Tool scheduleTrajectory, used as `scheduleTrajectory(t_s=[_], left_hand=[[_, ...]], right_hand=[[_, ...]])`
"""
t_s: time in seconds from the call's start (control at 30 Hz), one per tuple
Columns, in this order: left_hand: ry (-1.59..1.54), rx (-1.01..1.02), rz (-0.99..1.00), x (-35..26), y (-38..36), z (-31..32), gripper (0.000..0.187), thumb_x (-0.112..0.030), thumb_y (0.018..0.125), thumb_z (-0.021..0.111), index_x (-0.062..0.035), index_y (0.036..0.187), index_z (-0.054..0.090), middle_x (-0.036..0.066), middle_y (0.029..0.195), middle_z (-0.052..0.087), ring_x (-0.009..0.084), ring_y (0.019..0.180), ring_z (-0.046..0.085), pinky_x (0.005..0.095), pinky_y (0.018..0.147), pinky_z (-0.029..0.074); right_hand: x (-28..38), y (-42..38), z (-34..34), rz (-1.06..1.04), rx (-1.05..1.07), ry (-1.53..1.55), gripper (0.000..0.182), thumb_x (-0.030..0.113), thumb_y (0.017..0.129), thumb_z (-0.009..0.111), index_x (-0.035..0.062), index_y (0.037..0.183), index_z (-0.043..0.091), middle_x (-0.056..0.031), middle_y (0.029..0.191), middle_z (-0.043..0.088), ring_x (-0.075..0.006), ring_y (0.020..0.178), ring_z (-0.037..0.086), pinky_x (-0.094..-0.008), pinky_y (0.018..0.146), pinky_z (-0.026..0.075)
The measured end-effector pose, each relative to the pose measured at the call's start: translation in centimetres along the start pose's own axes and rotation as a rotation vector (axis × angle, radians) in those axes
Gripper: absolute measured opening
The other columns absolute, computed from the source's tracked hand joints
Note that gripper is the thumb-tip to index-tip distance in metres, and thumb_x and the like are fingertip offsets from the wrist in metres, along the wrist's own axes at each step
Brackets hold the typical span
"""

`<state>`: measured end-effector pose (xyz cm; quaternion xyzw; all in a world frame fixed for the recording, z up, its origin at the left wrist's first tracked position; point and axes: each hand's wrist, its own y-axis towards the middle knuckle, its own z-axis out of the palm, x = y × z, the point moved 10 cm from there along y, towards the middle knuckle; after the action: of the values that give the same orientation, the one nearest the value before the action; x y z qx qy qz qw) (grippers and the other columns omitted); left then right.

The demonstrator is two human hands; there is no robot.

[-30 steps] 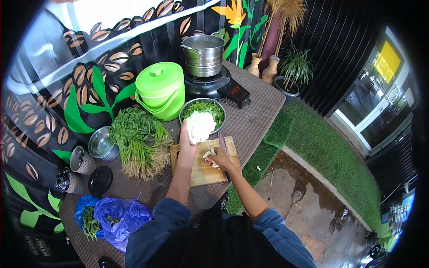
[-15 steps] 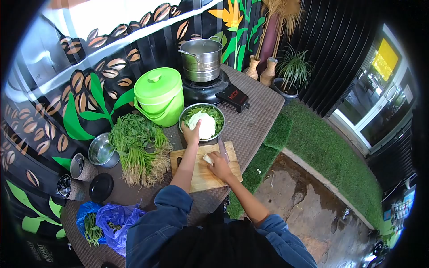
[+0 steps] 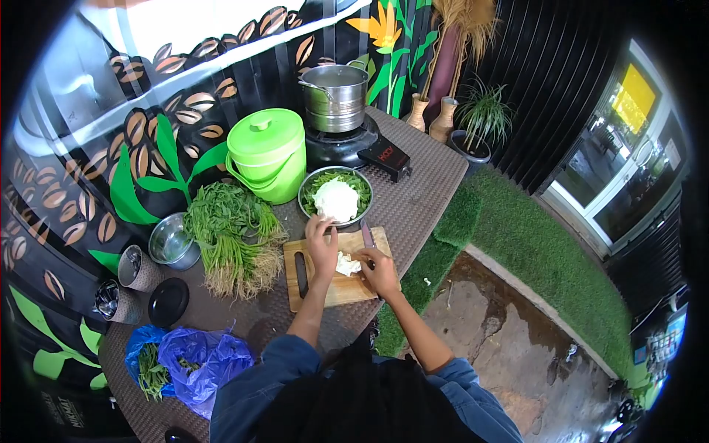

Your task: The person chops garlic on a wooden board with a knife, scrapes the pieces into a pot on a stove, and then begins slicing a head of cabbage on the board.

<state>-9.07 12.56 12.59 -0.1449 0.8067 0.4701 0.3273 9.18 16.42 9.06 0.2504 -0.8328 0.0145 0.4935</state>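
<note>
A white mass (image 3: 337,200) rests on chopped greens (image 3: 359,182) in a metal bowl (image 3: 302,206). Below the bowl is a wooden cutting board (image 3: 331,294), with small white pieces (image 3: 347,264) on it. My left hand (image 3: 322,247) is over the board's upper part, fingers apart and nothing visible in them. At the right of those pieces is my right hand (image 3: 378,272), fingers curled; whether it holds anything is too small to tell. A knife (image 3: 366,234) lies along the board's right side, partly hidden by my right hand.
Left of the board lies a bunch of rooted greens (image 3: 235,240). A green lidded bucket (image 3: 267,159) and a steel pot (image 3: 334,100) on a black stove (image 3: 388,153) stand behind. Blue bags (image 3: 207,365), a black lid (image 3: 168,301) and an empty-looking bowl (image 3: 175,242) are at left.
My left hand has left the white mass in the bowl and come down over the board. My right hand has shifted slightly right, and the small white pieces now show between my hands.
</note>
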Motion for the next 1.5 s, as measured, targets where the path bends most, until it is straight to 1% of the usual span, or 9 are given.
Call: scheduleTrajectory(t_s=[0.07, 0.17, 0.37, 0.6, 0.87, 0.93, 1.03, 1.17, 1.5], left_hand=[[-0.359, 0.35, -0.217, 2.7, -3.4, 2.8, 0.028, -0.004, 0.079, 0.069, -0.0067, 0.107, 0.069, 0.015, 0.123, 0.059, 0.0322, 0.12, 0.051, 0.0378, 0.101, 0.04], [-0.32, 0.564, -0.189, 2.2, -6.8, 2.7, 0.023, -0.006, 0.078, 0.068, -0.0051, 0.101, 0.07, 0.013, 0.118, 0.061, 0.03, 0.113, 0.053, 0.0387, 0.098, 0.041], [-0.151, 0.537, 0.045, -0.2, -8.3, 1.1, 0.027, -0.006, 0.075, 0.069, -0.005, 0.102, 0.07, 0.011, 0.115, 0.062, 0.0281, 0.112, 0.053, 0.0382, 0.097, 0.042], [-0.025, 0.505, 0.004, 1.6, -9.1, -1.6, 0.027, -0.005, 0.073, 0.069, -0.0059, 0.099, 0.069, 0.01, 0.103, 0.063, 0.0299, 0.103, 0.054, 0.0404, 0.092, 0.041], [-0.115, 0.424, -0.055, 1.2, -8.6, -2.7, 0.018, -0.012, 0.075, 0.073, -0.0058, 0.091, 0.068, 0.009, 0.097, 0.063, 0.0298, 0.098, 0.054, 0.0397, 0.085, 0.041], [-0.11, 0.464, -0.035, 0.9, -8.7, -2.2, 0.018, -0.015, 0.075, 0.073, -0.0065, 0.09, 0.068, 0.008, 0.096, 0.063, 0.0289, 0.097, 0.055, 0.0387, 0.085, 0.041], [-0.042, 0.543, 0.01, -0.1, -9.4, -1.2, 0.019, -0.02, 0.075, 0.074, -0.0081, 0.088, 0.069, 0.006, 0.095, 0.064, 0.0266, 0.095, 0.055, 0.037, 0.085, 0.039], [0.11, 0.528, -0.001, -0.9, -9.9, -0.5, 0.021, -0.026, 0.075, 0.075, -0.0098, 0.088, 0.071, 0.003, 0.094, 0.066, 0.0233, 0.094, 0.054, 0.0367, 0.086, 0.036], [0.133, 0.506, 0.113, -3.1, -10.1, 3.0, 0.024, -0.019, 0.074, 0.073, -0.0076, 0.095, 0.072, 0.005, 0.091, 0.066, 0.0242, 0.095, 0.054, 0.0393, 0.087, 0.034]], right_hand=[[-1.8, -0.5, -0.4, 0.002, -0.067, 0.008, 0.028, 0.004, 0.073, 0.068, 0.0002, 0.101, 0.064, -0.0163, 0.098, 0.064, -0.0312, 0.084, 0.063, -0.0381, 0.079, 0.051], [-2.1, -2.1, -1.6, -0.006, -0.146, -0.154, 0.029, 0.009, 0.071, 0.073, 0.001, 0.096, 0.061, -0.0166, 0.096, 0.062, -0.0325, 0.088, 0.06, -0.0403, 0.08, 0.049], [-4.6, -3.2, -0.1, 0.042, -0.087, -0.314, 0.046, 0.02, 0.068, 0.078, 0.0013, 0.102, 0.053, -0.018, 0.096, 0.058, -0.0369, 0.1, 0.056, -0.043, 0.086, 0.046], [-6.1, -4.6, 1.0, 0.224, 0.064, -0.379, 0.054, 0.016, 0.069, 0.075, -0.0036, 0.108, 0.044, -0.0281, 0.095, 0.063, -0.0435, 0.091, 0.062, -0.0478, 0.08, 0.05], [-5.0, -7.1, 0.7, 0.262, -0.085, -0.12, 0.03, 0.01, 0.073, 0.067, -0.003, 0.097, 0.054, -0.026, 0.081, 0.063, -0.0389, 0.078, 0.065, -0.0449, 0.069, 0.05], [-4.6, -6.5, 0.3, 0.151, -0.194, -0.06, 0.027, 0.012, 0.072, 0.069, -0.0013, 0.093, 0.058, -0.0198, 0.074, 0.065, -0.0299, 0.067, 0.066, -0.0384, 0.062, 0.05], [-4.9, -5.6, 0.2, 0.181, -0.201, -0.058, 0.027, 0.013, 0.071, 0.07, -0.0003, 0.092, 0.06, -0.0181, 0.072, 0.066, -0.028, 0.065, 0.066, -0.0371, 0.061, 0.05], [-5.1, -4.6, -0.4, 0.29, -0.125, -0.071, 0.024, 0.011, 0.072, 0.07, -0.0011, 0.091, 0.061, -0.0233, 0.075, 0.065, -0.0373, 0.07, 0.065, -0.0445, 0.063, 0.05], [-6.8, -5.4, -1.8, 0.218, -0.042, -0.155, 0.024, 0.015, 0.075, 0.064, -0.0036, 0.089, 0.058, -0.0276, 0.079, 0.063, -0.0431, 0.076, 0.064, -0.0492, 0.069, 0.051]])
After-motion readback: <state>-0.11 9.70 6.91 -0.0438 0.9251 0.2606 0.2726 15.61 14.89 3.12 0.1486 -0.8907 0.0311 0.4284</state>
